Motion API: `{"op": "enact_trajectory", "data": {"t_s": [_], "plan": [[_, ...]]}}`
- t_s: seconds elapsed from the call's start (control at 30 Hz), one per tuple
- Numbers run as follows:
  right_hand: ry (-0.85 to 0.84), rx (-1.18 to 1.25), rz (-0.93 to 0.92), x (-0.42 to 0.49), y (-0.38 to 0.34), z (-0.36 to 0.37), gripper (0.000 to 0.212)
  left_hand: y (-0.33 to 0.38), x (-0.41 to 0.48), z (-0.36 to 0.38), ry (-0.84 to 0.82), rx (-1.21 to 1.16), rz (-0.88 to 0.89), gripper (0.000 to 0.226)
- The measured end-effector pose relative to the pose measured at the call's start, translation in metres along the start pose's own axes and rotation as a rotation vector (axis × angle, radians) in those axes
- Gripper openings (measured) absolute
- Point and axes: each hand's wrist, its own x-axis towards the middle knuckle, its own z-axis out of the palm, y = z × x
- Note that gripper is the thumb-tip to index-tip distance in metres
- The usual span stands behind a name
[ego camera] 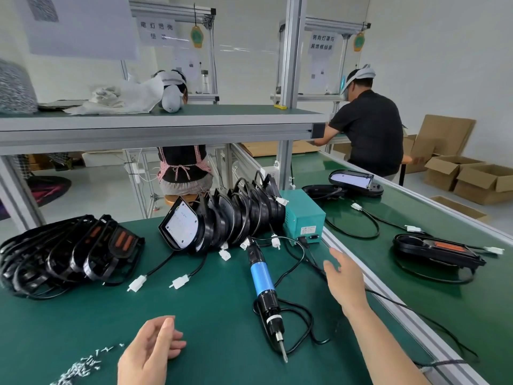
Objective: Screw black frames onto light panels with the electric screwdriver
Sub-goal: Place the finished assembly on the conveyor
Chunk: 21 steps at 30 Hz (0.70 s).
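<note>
The blue-and-black electric screwdriver lies on the green mat, its bit pointing toward me. A row of light panels with white faces and cables leans together at the mat's centre. To the left a pile of black frames with orange inserts is stacked. Loose screws lie at the lower left. My left hand hovers near the screws with fingers loosely curled, holding nothing. Out to the right of the screwdriver, my right hand reaches with straight fingers and is empty.
A teal power box stands behind the screwdriver. On the conveyor belt to the right lie an assembled panel and two further panels. Cables cross the mat. Two people work at benches beyond, and cardboard boxes sit far right.
</note>
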Motion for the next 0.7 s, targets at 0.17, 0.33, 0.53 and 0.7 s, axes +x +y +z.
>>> {"op": "enact_trajectory", "data": {"t_s": [0.17, 0.33, 0.53, 0.7], "plan": [[-0.129, -0.179, -0.137, -0.017, 0.011, 0.011, 0.034, -0.003, 0.002, 0.000, 0.009, -0.023, -0.030, 0.016], [-0.084, -0.190, -0.150, -0.017, 0.014, 0.015, 0.029, -0.005, 0.019, -0.001, 0.086, 0.001, -0.062, 0.015], [-0.041, -0.304, -0.179, -0.016, 0.015, 0.016, 0.026, 0.020, 0.085, -0.020, 0.344, 0.316, 0.064, 0.014], [-0.017, -0.315, -0.180, -0.015, 0.016, 0.019, 0.024, 0.031, 0.147, -0.048, 0.505, 0.647, 0.060, 0.043]]}}
